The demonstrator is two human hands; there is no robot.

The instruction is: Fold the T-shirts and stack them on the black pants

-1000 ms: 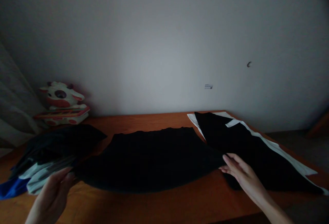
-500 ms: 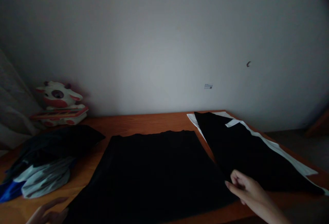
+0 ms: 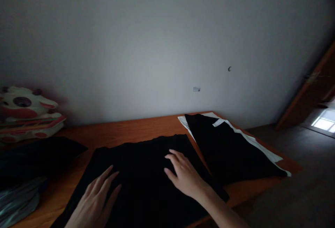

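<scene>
A black cloth point(image 3: 141, 186) lies spread on the wooden table point(image 3: 125, 130), its far edge slightly wavy. Over its left part is my left hand point(image 3: 95, 198), fingers apart and holding nothing. My right hand point(image 3: 183, 172) is above the cloth's right half, fingers spread and nothing in them. Whether either palm touches the fabric is hard to tell. To the right, a second black garment point(image 3: 225, 147) lies flat, with white cloth point(image 3: 259, 146) showing along its edges.
At the left stands a cow-shaped toy keyboard point(image 3: 28, 112). In front of it are a dark crumpled cloth point(image 3: 44, 154) and a grey one point(image 3: 21, 198). A pale wall point(image 3: 143, 53) rises behind the table. A brown door point(image 3: 306, 92) is at the far right.
Both hands have moved inward from the near corners of the black cloth to over it, and their fingers have opened. The view has turned right, bringing the door into sight.
</scene>
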